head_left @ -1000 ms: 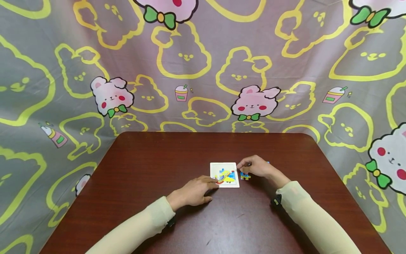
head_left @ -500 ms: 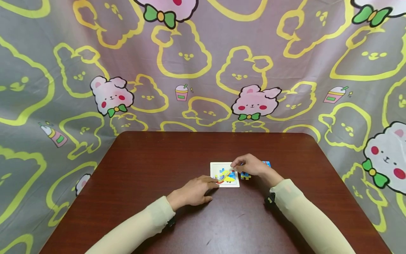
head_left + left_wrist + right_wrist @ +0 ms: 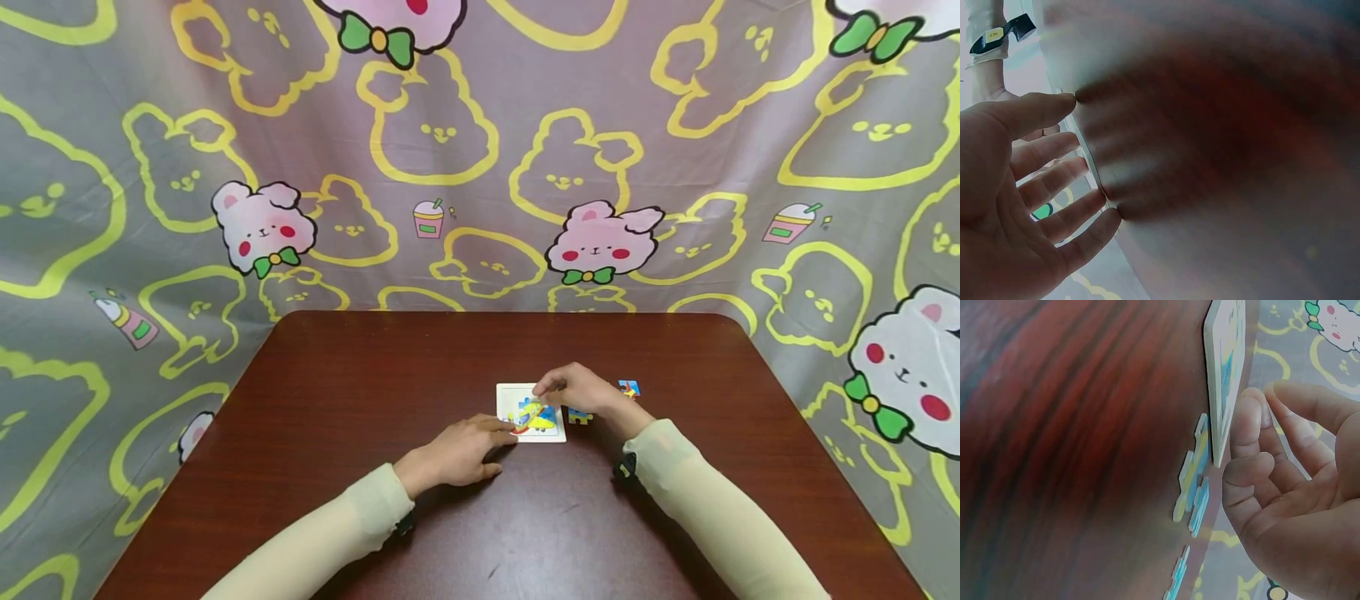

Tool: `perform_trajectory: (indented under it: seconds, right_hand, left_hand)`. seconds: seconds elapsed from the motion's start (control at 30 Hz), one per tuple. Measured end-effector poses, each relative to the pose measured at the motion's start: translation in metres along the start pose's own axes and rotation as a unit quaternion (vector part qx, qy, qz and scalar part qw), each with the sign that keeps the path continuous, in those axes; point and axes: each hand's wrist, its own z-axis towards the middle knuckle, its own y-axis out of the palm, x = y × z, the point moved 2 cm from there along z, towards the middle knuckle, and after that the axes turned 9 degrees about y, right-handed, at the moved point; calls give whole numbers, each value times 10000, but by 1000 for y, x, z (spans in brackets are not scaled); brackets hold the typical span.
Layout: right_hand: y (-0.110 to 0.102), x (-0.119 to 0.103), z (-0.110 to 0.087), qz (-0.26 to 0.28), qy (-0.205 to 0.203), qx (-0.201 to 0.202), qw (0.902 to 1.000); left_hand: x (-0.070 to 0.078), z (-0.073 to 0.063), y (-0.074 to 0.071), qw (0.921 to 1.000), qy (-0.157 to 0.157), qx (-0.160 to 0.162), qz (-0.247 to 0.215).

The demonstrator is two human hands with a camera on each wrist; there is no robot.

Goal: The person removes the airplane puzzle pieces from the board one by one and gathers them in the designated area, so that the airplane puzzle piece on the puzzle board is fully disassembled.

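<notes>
Left hand (image 3: pixel 459 452): fingers relaxed at puzzle board (image 3: pixel 509 397), likely steadying it
Right hand (image 3: pixel 581 392): above it; grip's contents, I can't tell
Loose pieces (image 3: pixel 577 416): just beside, seemingly for reach

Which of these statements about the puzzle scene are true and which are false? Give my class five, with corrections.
1. The left hand reaches over the left edge of the tray. True.
2. Loose pieces lie on the table, to the right of the tray. True.
3. The right hand lies flat on the table. False: the right hand is above the tray, its thumb and fingertips close together.
4. Every part of the tray is filled. False: a pale unfilled part shows at its far left.
5. Both sleeves are pale. True.
</notes>
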Motion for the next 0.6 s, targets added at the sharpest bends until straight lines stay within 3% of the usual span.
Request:
perform_trajectory:
  seconds: [0.6]
  right_hand:
    - [10, -7, 11, -162, 95, 11, 9998]
  left_hand:
    - [0, -1, 0, 10000, 19, 67, -14]
